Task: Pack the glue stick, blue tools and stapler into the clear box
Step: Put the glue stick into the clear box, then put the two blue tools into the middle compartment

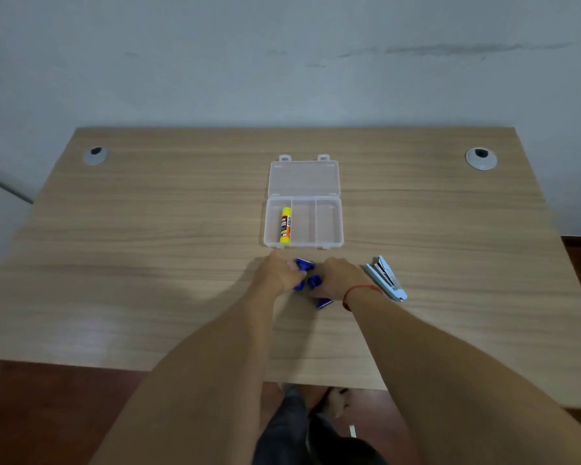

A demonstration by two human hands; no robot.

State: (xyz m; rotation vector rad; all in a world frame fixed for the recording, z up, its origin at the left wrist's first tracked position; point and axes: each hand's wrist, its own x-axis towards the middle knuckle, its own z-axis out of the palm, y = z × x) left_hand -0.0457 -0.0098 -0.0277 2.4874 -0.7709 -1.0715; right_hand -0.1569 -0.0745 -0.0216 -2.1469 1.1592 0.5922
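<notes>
The clear box lies open on the wooden table with its lid flat behind it. A yellow-capped glue stick rests in its left compartment; the middle and right compartments hold nothing. Just in front of the box, my left hand and my right hand are both closed around the dark blue tools, which lie on or just above the tabletop and are mostly hidden by my fingers. One blue end pokes out under my right wrist. The light blue stapler lies to the right of my right hand, untouched.
The wooden table has two grey cable grommets, one at the back left and one at the back right. A pale wall stands right behind the table. My legs and the red-brown floor show below the front edge.
</notes>
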